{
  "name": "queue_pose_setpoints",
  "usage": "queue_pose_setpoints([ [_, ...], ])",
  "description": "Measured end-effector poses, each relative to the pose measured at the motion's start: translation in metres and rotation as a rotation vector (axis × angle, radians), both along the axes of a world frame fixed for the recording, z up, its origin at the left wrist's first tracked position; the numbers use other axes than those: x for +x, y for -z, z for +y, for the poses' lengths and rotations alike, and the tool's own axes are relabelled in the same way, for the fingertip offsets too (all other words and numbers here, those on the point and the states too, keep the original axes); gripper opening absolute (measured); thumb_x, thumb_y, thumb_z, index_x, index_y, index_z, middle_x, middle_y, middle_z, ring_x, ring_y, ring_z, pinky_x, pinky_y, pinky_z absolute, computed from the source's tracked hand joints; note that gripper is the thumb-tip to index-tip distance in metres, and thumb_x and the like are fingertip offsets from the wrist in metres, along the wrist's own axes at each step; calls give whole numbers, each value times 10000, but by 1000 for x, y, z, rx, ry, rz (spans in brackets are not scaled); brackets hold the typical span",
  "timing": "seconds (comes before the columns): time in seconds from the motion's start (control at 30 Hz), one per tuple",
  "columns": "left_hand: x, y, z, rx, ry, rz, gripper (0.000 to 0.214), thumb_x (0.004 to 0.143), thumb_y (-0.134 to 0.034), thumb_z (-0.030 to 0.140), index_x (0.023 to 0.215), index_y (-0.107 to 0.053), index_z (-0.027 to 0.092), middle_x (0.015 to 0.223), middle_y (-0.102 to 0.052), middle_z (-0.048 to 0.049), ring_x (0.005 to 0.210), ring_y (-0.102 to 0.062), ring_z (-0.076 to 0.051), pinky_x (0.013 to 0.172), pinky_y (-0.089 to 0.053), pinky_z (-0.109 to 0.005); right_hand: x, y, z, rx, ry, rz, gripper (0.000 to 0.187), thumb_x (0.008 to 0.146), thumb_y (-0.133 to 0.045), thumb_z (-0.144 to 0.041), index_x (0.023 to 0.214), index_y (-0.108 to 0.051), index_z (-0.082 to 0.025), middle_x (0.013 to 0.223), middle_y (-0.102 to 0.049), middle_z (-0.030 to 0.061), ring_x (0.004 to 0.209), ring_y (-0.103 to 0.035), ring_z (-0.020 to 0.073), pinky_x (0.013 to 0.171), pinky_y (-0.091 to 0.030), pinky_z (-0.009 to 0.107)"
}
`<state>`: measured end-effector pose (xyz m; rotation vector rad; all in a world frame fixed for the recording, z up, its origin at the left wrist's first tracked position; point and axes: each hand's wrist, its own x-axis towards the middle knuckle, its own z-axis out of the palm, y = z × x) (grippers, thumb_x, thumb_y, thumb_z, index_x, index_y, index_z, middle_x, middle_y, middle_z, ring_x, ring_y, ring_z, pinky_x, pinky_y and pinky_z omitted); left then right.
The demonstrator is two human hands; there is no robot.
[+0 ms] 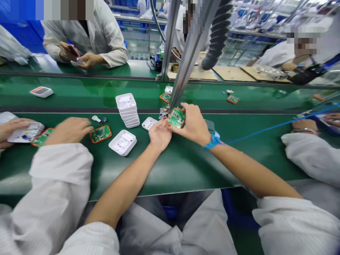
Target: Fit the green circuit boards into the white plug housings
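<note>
My right hand (pixel 195 124), with a blue wrist strap, pinches a small green circuit board with an orange rim (pixel 176 118) just above the green bench mat. My left hand (pixel 159 134) meets it from below-left, fingertips touching the board's lower left edge. A white plastic half-shell (pixel 149 123) lies just left of my hands. Further left stand a stack of white shells (pixel 128 109) and a shorter stack (pixel 122 142).
A co-worker's hand (pixel 69 129) on my left reaches toward another orange-rimmed board (pixel 100 134). A green conveyor belt (pixel 79 95) runs behind, carrying a white device (pixel 41 91) and boards. A metal post (pixel 186 60) rises just behind my hands. Another worker's sleeve (pixel 308 152) is on the right.
</note>
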<state>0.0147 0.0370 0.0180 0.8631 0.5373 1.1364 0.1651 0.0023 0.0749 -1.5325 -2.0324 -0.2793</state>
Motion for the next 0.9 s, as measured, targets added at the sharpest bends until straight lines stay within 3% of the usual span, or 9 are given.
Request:
queue_pose_setpoints([
  [0.07, 1, -1, -1, -33, 71, -38, 254, 830, -544, 419, 954, -520, 199, 1290, -688, -143, 1348, -602, -306, 1089, -536, -528, 8, 18, -35, -35, 17, 20, 921, 777, -791, -582, 1474, -395, -129, 1229, -597, 214, 1119, -575, 422, 964, -482, 589],
  [0.13, 3, -1, -4, -86, 145, -60, 245, 831, -625, 332, 1012, -548, 187, 1303, -700, -131, 1314, -636, -275, 1123, -512, -482, 12, 30, -53, -146, 22, 74, 993, 766, -793, -624, 1507, -359, -127, 1218, -618, 206, 1075, -615, 400, 912, -515, 547],
  [0.2, 6, 2, -7, -112, 224, -19, 347, 783, -743, 252, 1077, -577, 170, 1263, -727, -128, 1222, -694, -260, 1131, -493, -456, 16, 36, -57, -280, 19, 184, 1041, 790, -765, -646, 1556, -290, -125, 1134, -664, 163, 955, -665, 339, 799, -545, 455],
  [0.27, 7, 6, -9, -92, 303, 36, 448, 740, -842, 248, 1102, -595, 158, 1174, -760, -125, 1121, -734, -251, 1113, -492, -451, 19, 36, -50, -348, 27, 287, 956, 875, -693, -601, 1588, -261, -133, 955, -695, 86, 789, -673, 267, 689, -522, 368],
  [0.37, 8, 12, -11, -21, 381, 102, 484, 736, -892, 353, 1076, -604, 164, 1010, -783, -86, 985, -758, -224, 1044, -523, -434, 24, 37, -36, -294, 52, 306, 680, 963, -600, -502, 1532, -434, -169, 731, -660, 15, 660, -632, 219, 659, -485, 330],
  [0.47, 10, 15, -13, 50, 419, 209, 420, 745, -882, 343, 1033, -634, 164, 916, -773, -46, 880, -747, -190, 953, -557, -390, 29, 44, -31, -184, 30, 305, 483, 960, -606, -489, 1322, -649, -172, 754, -682, 45, 712, -643, 226, 708, -499, 348],
  [0.6, 14, 14, -16, 100, 331, 311, 373, 748, -837, 228, 1083, -692, 152, 1000, -774, -64, 920, -737, -188, 945, -564, -366, 35, 54, -35, -147, -7, 592, 337, 976, -579, -444, 1142, -701, -177, 881, -712, 72, 741, -662, 208, 726, -544, 360],
  [0.73, 15, 11, -18, 64, 210, 331, 386, 750, -823, 189, 1094, -652, 148, 961, -766, -53, 864, -737, -163, 900, -586, -349, 38, 62, -35, -263, -66, 891, 371, 959, -618, -454, 1249, -603, -222, 859, -666, 32, 714, -666, 188, 686, -579, 347],
  [0.9, 16, 11, -19, -18, 106, 313, 433, 697, -862, 147, 1024, -581, 172, 916, -766, -32, 820, -748, -152, 833, -609, -318, 34, 65, -37, -220, -65, 951, 418, 982, -603, -497, 1320, -513, -268, 933, -654, 34, 758, -674, 180, 708, -599, 342],
])
